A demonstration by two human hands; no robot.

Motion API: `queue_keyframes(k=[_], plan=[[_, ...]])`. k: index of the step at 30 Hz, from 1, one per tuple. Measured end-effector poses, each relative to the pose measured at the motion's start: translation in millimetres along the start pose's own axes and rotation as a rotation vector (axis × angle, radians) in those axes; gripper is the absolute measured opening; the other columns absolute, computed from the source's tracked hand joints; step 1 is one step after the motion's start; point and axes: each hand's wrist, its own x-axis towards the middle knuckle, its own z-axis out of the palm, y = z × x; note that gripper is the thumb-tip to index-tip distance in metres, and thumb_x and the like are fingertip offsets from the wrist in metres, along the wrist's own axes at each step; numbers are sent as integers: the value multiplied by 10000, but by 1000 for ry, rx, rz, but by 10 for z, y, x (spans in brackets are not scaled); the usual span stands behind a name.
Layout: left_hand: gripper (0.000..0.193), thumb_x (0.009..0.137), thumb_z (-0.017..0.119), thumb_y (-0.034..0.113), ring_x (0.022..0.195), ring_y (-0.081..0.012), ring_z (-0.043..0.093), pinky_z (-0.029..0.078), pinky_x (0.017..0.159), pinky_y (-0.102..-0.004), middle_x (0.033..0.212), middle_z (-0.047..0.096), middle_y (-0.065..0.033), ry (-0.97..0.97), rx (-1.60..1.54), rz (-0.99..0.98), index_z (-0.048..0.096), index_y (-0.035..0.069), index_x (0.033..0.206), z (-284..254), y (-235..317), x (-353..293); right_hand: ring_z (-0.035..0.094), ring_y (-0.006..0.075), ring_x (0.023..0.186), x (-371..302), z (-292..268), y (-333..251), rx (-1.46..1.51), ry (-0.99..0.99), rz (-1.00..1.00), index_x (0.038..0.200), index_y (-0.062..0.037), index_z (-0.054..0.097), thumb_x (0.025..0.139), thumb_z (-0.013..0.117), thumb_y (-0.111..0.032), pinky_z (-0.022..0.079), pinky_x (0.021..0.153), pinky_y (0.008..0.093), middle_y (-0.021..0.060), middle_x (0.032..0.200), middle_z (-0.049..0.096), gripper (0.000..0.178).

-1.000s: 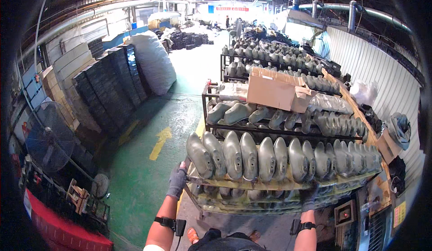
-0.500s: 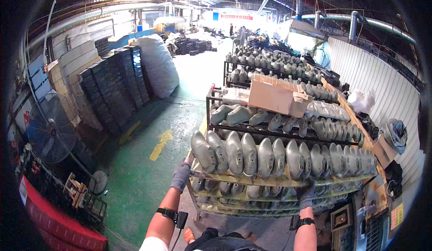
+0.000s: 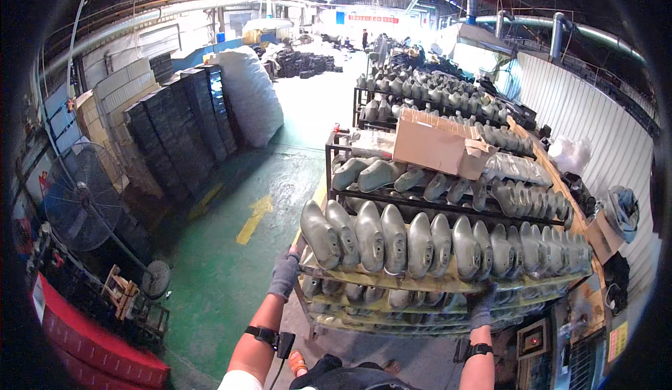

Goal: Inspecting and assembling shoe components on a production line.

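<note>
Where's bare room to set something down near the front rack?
Free: green floor around the yellow arrow, between the pedestal fan and the front rack. Crowded: that rack, lined with shoe lasts; the next rack, holding lasts and a cardboard box.

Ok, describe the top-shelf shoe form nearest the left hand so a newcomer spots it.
Find the nearest rack, its left end at the gloved left hand. Along its top shelf, take the grey shoe form with no neighbour to its left.

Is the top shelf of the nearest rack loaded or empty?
Loaded: grey shoe-shaped forms stand side by side along the top shelf, from its left end almost to its right.
</note>
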Motion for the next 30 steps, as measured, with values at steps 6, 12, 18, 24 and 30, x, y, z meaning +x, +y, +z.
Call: queue_keyframes(k=[6,12,18,24,30], plan=[[435,1071,448,383,720,-203,517,455,664,-404,770,577,-89,17,76,16,634,-3,998,-29,-1,3,559,286,1269,-107,94,-18,57,-33,-11,1374,-178,598,977,490,-521,440,1041,492,50,1382,615,536],[405,1067,465,345,744,-198,529,458,695,-406,788,604,-101,74,46,66,635,-10,973,41,-146,59,547,308,1288,-30,-54,38,130,-9,-78,1366,-128,598,976,544,-435,416,1100,503,57,1388,607,499],[387,1064,481,320,803,-188,577,488,754,-380,869,669,-119,112,-48,45,679,-13,1062,48,-14,-37,527,272,1321,82,-294,175,22,-57,-192,1406,-124,573,972,542,-466,379,1132,481,62,1418,590,554],[341,1049,499,275,856,-193,636,504,796,-363,935,713,-130,137,82,117,675,-4,1133,50,243,-77,519,300,1321,226,-736,261,4,-81,-262,1415,-85,560,983,530,-459,358,1153,497,86,1441,572,572],[320,1039,510,257,826,-188,643,511,784,-353,922,718,-125,114,187,113,676,8,1155,85,448,-95,552,289,1269,190,-956,245,64,-90,-319,1344,-79,602,959,558,-467,398,1113,477,74,1355,621,548]])
